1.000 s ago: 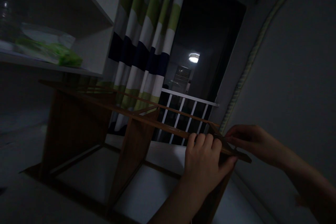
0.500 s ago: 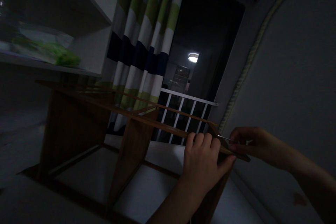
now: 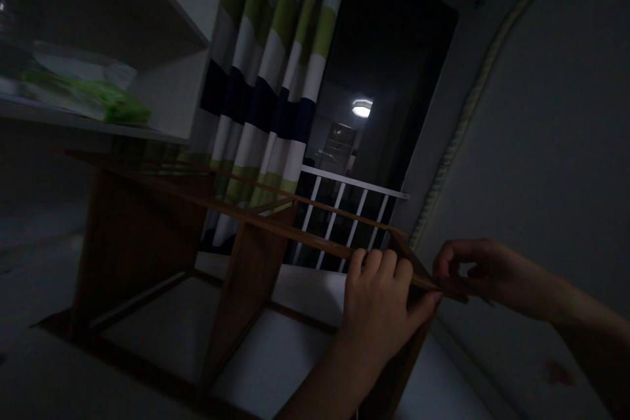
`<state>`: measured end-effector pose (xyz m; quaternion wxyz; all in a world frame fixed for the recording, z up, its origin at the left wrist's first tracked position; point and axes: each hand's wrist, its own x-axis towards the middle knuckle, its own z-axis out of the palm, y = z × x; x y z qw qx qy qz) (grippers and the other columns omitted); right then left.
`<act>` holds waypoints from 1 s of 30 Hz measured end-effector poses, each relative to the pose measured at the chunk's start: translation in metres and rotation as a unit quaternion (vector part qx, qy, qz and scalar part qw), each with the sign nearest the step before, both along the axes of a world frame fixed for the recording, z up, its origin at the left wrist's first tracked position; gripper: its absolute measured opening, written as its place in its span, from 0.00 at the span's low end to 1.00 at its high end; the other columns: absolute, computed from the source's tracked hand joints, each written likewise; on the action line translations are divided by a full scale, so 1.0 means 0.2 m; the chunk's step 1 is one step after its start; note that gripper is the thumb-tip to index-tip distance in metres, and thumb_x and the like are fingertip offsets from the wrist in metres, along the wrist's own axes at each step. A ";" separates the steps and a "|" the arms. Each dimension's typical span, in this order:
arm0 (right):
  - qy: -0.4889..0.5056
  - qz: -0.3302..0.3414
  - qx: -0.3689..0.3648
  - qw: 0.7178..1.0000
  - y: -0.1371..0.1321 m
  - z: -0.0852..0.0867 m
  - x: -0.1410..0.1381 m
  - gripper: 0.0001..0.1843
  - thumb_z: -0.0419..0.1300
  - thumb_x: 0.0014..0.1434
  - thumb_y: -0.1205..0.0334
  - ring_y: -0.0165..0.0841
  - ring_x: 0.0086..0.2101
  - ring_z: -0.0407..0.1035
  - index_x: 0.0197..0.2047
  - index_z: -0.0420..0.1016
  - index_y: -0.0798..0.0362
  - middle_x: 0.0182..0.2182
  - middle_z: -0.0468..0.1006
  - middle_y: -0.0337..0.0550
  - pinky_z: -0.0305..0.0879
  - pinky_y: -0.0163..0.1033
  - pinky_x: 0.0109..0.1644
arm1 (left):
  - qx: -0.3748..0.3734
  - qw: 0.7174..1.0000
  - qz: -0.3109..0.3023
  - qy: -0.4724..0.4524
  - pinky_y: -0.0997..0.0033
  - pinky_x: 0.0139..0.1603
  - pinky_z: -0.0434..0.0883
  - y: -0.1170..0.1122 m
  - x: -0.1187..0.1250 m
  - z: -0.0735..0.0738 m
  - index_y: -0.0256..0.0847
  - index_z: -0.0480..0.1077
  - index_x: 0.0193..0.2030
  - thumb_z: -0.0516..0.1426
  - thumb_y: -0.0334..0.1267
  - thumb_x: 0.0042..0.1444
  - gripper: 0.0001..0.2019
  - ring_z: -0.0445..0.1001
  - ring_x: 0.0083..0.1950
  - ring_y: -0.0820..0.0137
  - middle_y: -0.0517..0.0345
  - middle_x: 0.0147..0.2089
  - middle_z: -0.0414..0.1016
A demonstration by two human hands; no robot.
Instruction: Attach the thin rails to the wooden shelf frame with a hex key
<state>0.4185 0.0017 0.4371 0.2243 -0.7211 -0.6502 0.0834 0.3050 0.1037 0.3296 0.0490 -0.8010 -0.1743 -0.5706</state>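
Wood frame [image 3: 172,191], flat panels [image 3: 249,282], left grip [image 3: 377,305] clasping slim rail [image 3: 305,236], right grip [image 3: 497,275] curled, contents unclear

Brown wooden frame [image 3: 246,269]: centre, before green-white-navy striped fabric curtain [image 3: 275,92] and white metal railing [image 3: 354,182].
White round-cornered shelf [image 3: 172,82]: upper left, bearing green plastic packet [image 3: 93,93].
Left hand [image 3: 377,295]: on the frame's right part.
Right hand [image 3: 485,269]: farther right, by the frame's end.
Pale ribbed hose [image 3: 457,138]: behind, right.

Left hand [image 3: 377,305] gripping, right hand [image 3: 485,269] pinching
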 end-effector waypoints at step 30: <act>-0.176 -0.068 -0.065 0.980 0.00 0.01 0.00 0.17 0.51 0.56 0.52 0.24 0.19 0.60 0.22 0.68 0.54 0.19 0.69 0.38 0.54 0.31 0.22 | 0.011 1.000 -0.002 -0.012 0.58 0.46 0.57 0.00 -0.01 0.00 0.41 0.64 0.30 0.51 0.56 0.52 0.18 0.64 0.38 0.67 0.61 0.32 0.68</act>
